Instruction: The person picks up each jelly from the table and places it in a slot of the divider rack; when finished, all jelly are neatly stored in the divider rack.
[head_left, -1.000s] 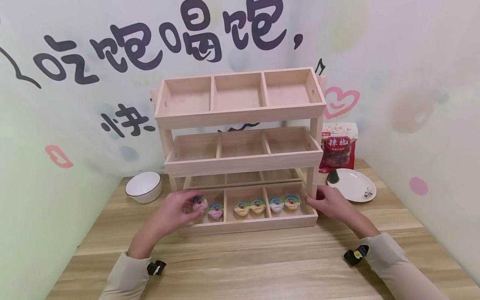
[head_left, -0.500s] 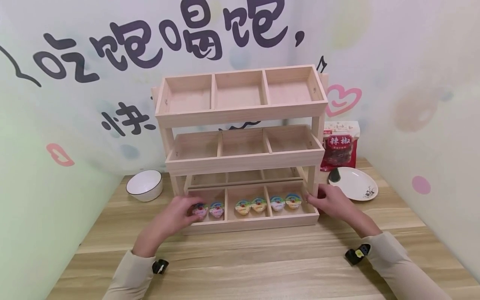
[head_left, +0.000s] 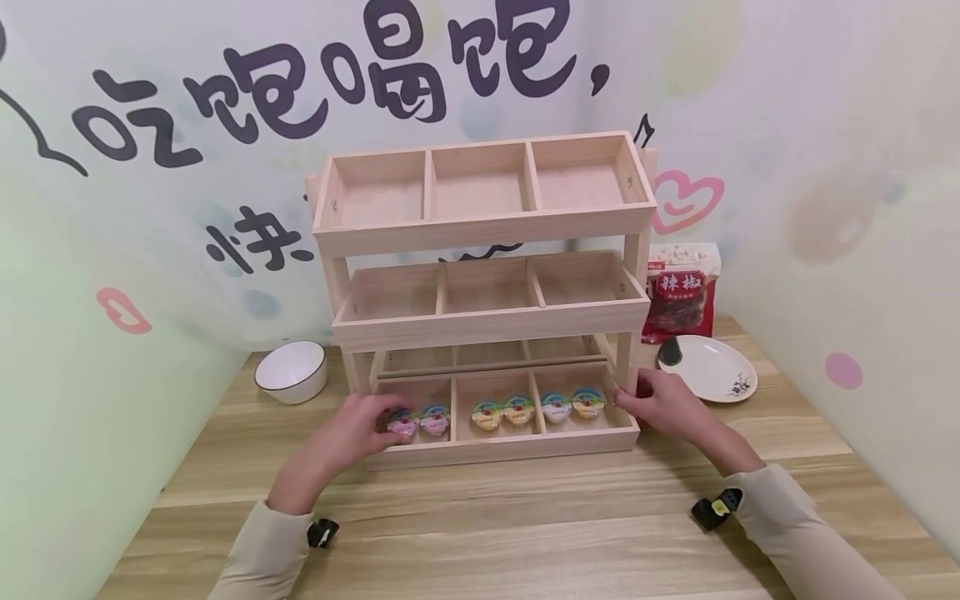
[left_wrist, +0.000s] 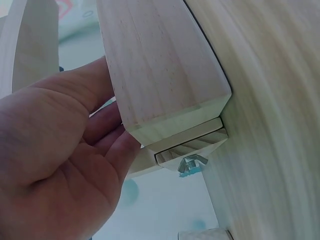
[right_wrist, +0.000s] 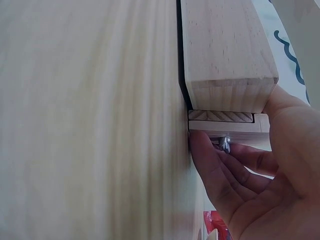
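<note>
A three-tier wooden rack [head_left: 487,227] stands on the table, each tier split into three compartments. In the head view, my left hand [head_left: 341,433] reaches into the bottom tier's left compartment and pinches a pink-lidded jelly cup [head_left: 402,422]. Beside that cup sits another pink jelly cup [head_left: 434,420]. The left wrist view shows my left hand [left_wrist: 65,150] bent over the tray's edge, its fingertips hidden. My right hand [head_left: 667,404] grips the bottom tray's right end; in the right wrist view its fingers [right_wrist: 210,160] lie along the outer side by a wing nut [right_wrist: 225,145].
Two yellow jelly cups [head_left: 487,415] occupy the middle compartment, and a white jelly cup [head_left: 556,407] and an orange one [head_left: 588,403] the right. A white bowl [head_left: 291,372] stands left of the rack; a plate [head_left: 712,371] and red food bag [head_left: 681,292] are at right.
My left hand has lowered the pink jelly cup onto the compartment floor, level with its neighbour. My right hand has stayed on the tray's end.
</note>
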